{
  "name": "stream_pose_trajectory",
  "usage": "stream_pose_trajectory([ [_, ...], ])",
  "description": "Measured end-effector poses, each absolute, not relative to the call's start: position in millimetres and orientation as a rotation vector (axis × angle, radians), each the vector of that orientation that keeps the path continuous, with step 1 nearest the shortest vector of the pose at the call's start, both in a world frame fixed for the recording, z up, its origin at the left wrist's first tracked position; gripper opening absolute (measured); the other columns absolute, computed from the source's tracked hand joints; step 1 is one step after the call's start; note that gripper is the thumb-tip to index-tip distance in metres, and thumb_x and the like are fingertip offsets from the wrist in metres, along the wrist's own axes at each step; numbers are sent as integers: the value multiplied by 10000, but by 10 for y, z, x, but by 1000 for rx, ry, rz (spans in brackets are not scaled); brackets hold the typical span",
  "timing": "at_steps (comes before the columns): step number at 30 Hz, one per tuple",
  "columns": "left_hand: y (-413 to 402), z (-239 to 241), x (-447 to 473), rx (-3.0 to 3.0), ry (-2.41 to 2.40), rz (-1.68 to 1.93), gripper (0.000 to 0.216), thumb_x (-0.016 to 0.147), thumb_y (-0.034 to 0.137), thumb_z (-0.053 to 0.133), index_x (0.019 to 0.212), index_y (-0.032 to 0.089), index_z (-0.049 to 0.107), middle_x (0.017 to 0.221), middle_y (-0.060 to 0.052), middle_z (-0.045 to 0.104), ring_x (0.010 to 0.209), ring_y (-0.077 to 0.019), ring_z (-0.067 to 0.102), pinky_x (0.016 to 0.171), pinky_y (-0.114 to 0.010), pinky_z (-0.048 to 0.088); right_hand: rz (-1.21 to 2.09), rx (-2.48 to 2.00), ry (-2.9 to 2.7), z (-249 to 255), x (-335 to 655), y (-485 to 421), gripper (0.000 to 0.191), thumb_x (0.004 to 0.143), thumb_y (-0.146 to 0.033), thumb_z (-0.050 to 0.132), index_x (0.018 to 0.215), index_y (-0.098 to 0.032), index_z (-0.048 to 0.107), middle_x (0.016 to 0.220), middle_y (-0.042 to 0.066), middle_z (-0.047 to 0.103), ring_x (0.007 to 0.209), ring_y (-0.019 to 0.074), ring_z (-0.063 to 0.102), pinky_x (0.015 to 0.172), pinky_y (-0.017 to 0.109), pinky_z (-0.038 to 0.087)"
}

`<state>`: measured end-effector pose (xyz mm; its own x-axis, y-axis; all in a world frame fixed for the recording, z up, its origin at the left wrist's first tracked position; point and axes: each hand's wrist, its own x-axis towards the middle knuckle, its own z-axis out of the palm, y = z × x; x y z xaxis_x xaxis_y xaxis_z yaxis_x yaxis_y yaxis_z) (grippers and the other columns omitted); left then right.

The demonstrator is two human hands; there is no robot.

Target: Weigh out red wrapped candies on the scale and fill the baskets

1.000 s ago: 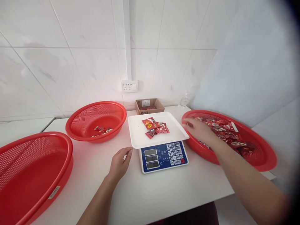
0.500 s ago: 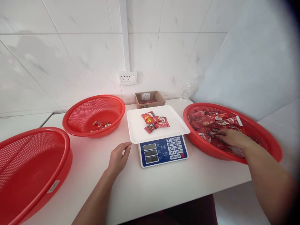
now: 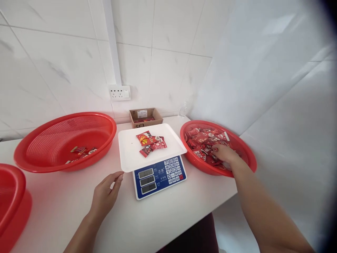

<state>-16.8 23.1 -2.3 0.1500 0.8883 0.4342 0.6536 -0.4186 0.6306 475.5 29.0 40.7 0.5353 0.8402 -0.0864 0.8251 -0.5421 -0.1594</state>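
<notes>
My right hand (image 3: 223, 153) reaches into the red basket (image 3: 247, 154) on the right, fingers curled down among several red snack packets (image 3: 202, 138); whether it holds one is hidden. My left hand (image 3: 105, 195) rests open on the white table (image 3: 163, 218), fingers straight, just left of the blue scale (image 3: 159, 175). The scale's white tray (image 3: 129, 154) carries a few red packets (image 3: 151, 142).
A red basket (image 3: 31, 154) with a few packets (image 3: 79, 151) stands at the left of the scale. Another red basket (image 3: 10, 196) shows at the far left edge. A small cardboard box (image 3: 146, 116) and a wall socket (image 3: 120, 93) are behind. The table's right edge lies near the full basket.
My right hand went from the scale tray's edge into the right basket and dug among the packets. The view swung to the right. My left hand stayed by the scale.
</notes>
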Motion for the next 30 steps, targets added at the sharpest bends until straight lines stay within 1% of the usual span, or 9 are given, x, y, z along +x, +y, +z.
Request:
stream_pose_trajectory([
  [4, 229, -13, -167, 2154, 1505, 1133, 302, 847, 451, 448, 882, 225, 646, 780, -17, 711, 646, -140, 649, 429, -172, 457, 234, -2568, -1428, 423, 4696, 273, 233, 759, -220, 537, 940, -192, 680, 873, 59, 692, 749, 179, 621, 668, 259, 441],
  [8, 233, -1, -163, 2166, 1496, 1157, 323, 842, 477, 440, 861, 231, 649, 758, -16, 713, 634, -146, 653, 445, -181, 470, 209, -2505, -1374, 469, 4682, 260, 222, 781, -207, 501, 920, -184, 673, 895, 45, 694, 767, 158, 621, 680, 241, 445],
  [11, 239, 1, -158, 2160, 1488, 1165, 331, 836, 487, 440, 856, 233, 652, 752, -15, 714, 619, -148, 652, 449, -187, 473, 183, -2478, -1295, 532, 4662, 244, 194, 770, -196, 504, 875, -200, 666, 864, 24, 695, 770, 160, 621, 687, 251, 447],
  [14, 238, -9, -157, 2152, 1483, 1162, 317, 837, 467, 447, 864, 226, 651, 769, -19, 716, 642, -149, 656, 450, -185, 473, 121, -2382, -1126, 623, 4596, 220, 154, 755, -199, 523, 834, -195, 655, 830, 32, 686, 756, 173, 617, 706, 278, 457],
  [17, 228, -23, -159, 2146, 1463, 1151, 293, 848, 433, 449, 884, 218, 646, 805, -27, 716, 685, -151, 661, 462, -185, 477, 144, -2091, -962, 718, 4439, 202, 184, 779, -261, 519, 905, -185, 629, 840, 54, 670, 683, 170, 614, 678, 300, 488],
  [21, 221, -37, -153, 2139, 1446, 1134, 279, 864, 404, 434, 902, 219, 640, 808, -33, 711, 712, -160, 665, 521, -209, 504, 360, -1678, -956, 759, 4012, 239, 207, 771, -335, 548, 924, -202, 591, 876, 57, 656, 664, 160, 616, 679, 325, 531],
  [25, 225, -41, -152, 2144, 1441, 1120, 268, 871, 376, 425, 906, 216, 638, 804, -29, 708, 711, -158, 665, 614, -244, 528, 711, -1487, -1103, 677, 3394, 413, 245, 718, -383, 625, 875, -200, 582, 869, 38, 651, 673, 147, 624, 709, 346, 553],
  [28, 232, -44, -168, 2130, 1452, 1119, 260, 877, 366, 422, 911, 215, 632, 816, -23, 704, 715, -150, 662, 632, -244, 525, 908, -1378, -1122, 620, 2970, 618, 223, 705, -369, 640, 826, -196, 571, 824, 18, 631, 682, 133, 628, 747, 344, 557],
  [30, 235, -44, -182, 2111, 1459, 1118, 262, 882, 370, 418, 918, 214, 626, 827, -24, 701, 720, -148, 658, 614, -238, 520, 978, -1319, -1108, 620, 2773, 735, 198, 710, -332, 632, 840, -197, 569, 920, 31, 620, 728, 135, 639, 769, 339, 555],
])
